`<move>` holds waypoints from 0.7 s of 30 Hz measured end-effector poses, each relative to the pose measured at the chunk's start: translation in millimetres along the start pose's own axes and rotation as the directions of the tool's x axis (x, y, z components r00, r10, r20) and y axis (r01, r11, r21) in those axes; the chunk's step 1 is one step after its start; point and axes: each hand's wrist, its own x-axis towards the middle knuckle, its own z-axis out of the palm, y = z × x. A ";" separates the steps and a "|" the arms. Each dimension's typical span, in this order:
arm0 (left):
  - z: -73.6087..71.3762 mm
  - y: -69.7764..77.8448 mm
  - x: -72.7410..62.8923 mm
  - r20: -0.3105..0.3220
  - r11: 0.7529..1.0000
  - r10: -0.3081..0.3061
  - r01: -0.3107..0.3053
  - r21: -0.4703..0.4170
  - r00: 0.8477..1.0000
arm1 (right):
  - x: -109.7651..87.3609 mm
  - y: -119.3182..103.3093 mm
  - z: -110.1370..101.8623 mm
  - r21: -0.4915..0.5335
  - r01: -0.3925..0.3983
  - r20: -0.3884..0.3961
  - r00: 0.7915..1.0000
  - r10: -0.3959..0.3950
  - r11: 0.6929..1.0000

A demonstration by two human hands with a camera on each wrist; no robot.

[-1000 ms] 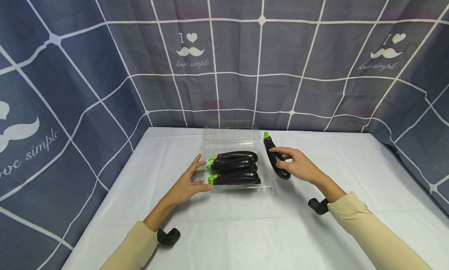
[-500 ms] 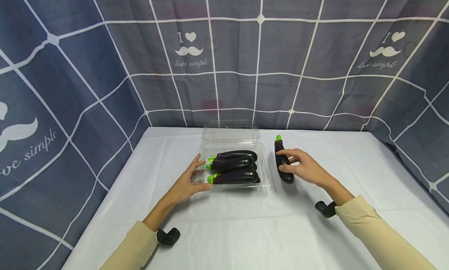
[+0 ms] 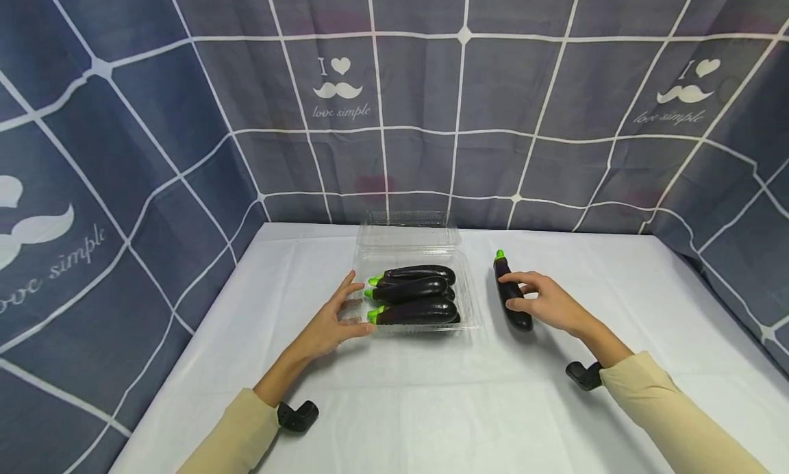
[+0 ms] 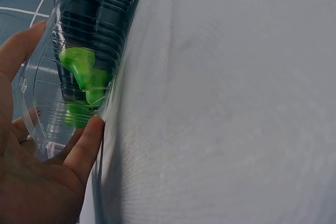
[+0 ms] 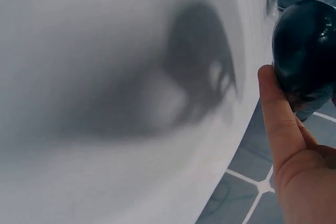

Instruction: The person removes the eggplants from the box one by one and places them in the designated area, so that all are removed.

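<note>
My right hand (image 3: 550, 303) pinches a dark purple eggplant (image 3: 508, 291) with a green stem between thumb and fingers, right of a clear plastic clamshell box (image 3: 466, 303). In the right wrist view, the eggplant's rounded end (image 5: 304, 51) appears off the cloth, its shadow falling apart from it. Several eggplants (image 3: 414, 312) lie stacked sideways in the box, green stems to the left. My left hand (image 3: 327, 327) spreads its fingers around the box's left end; the left wrist view has fingertips touching the clear wall (image 4: 39, 93).
The box's lid (image 3: 408, 235) stands raised at the back. A white cloth (image 3: 431, 405) covers the table, and a grey-blue checked curtain (image 3: 419, 159) rises behind and at both sides. A black device (image 3: 298, 416) sits at each wrist.
My right hand has carried the eggplant to the right and slightly nearer, away from the box, and it has turned a little. The left hand and the box have stayed put.
</note>
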 end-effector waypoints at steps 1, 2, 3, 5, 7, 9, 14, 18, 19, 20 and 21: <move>0.3 0.0 0.3 0.001 1.000 -0.003 0.003 0.001 1.000 | -0.7 2.0 0.2 -0.002 -0.004 0.001 1.000 0.004 1.000; 0.6 0.0 0.5 0.003 1.000 -0.005 0.005 0.000 1.000 | -1.1 3.5 0.5 -0.002 -0.006 0.002 1.000 0.006 1.000; 0.8 0.2 0.5 0.003 1.000 -0.008 0.008 0.000 1.000 | -1.4 4.8 0.8 -0.001 -0.008 0.004 1.000 0.008 1.000; 0.8 0.3 0.5 0.000 1.000 -0.013 0.013 0.004 1.000 | -1.7 7.2 1.5 -0.002 -0.017 0.011 1.000 0.017 1.000; 0.7 0.5 0.4 -0.002 1.000 -0.018 0.018 0.006 1.000 | -1.9 8.8 1.9 -0.001 -0.028 0.018 0.999 0.028 1.000; 0.7 0.9 0.2 -0.002 1.000 -0.022 0.022 0.007 1.000 | -2.1 10.3 2.1 0.001 -0.042 0.023 0.999 0.042 0.999; 0.8 2.1 -0.5 -0.005 1.000 -0.025 0.025 0.019 1.000 | -1.4 12.9 2.8 -0.013 -0.053 0.036 0.998 0.053 0.999; 0.9 3.0 -1.4 -0.007 0.999 -0.028 0.028 0.025 1.000 | -0.3 13.7 3.4 -0.026 -0.040 0.048 0.998 0.041 0.999; 0.9 2.9 -1.5 -0.008 0.999 -0.028 0.028 0.026 1.000 | 0.0 13.9 3.5 -0.029 -0.035 0.048 0.998 0.036 0.999; 0.9 2.8 -1.6 -0.009 0.999 -0.028 0.028 0.027 1.000 | 0.2 14.1 3.5 -0.031 -0.030 0.049 0.998 0.032 0.999; 0.8 3.0 -1.9 -0.009 0.999 -0.029 0.029 0.027 1.000 | 0.4 14.4 3.6 -0.030 -0.028 0.048 0.998 0.030 0.999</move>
